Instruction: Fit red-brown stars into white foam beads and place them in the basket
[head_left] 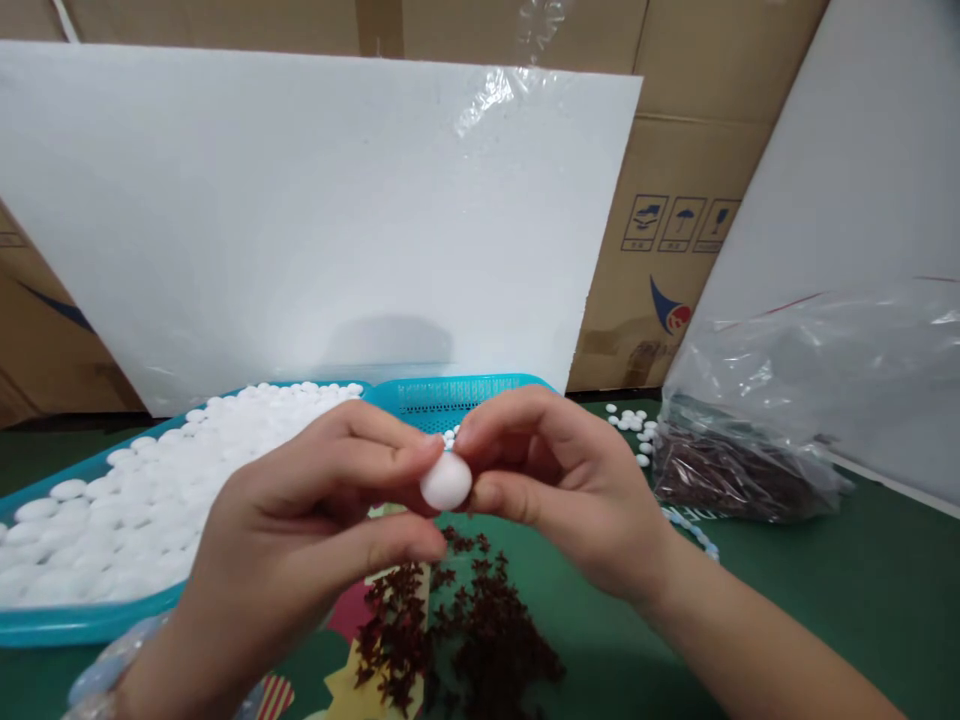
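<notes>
Two hands [450, 500] on white bead [446, 482]

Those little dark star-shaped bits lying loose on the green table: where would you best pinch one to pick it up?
Probably from above, at the pile's ragged far edge, where single stars lie apart on the green table. They look flat and spiky, so two fingertips closing on opposite points should hold. Both the left hand and right hand are now pinching a white bead.
</notes>
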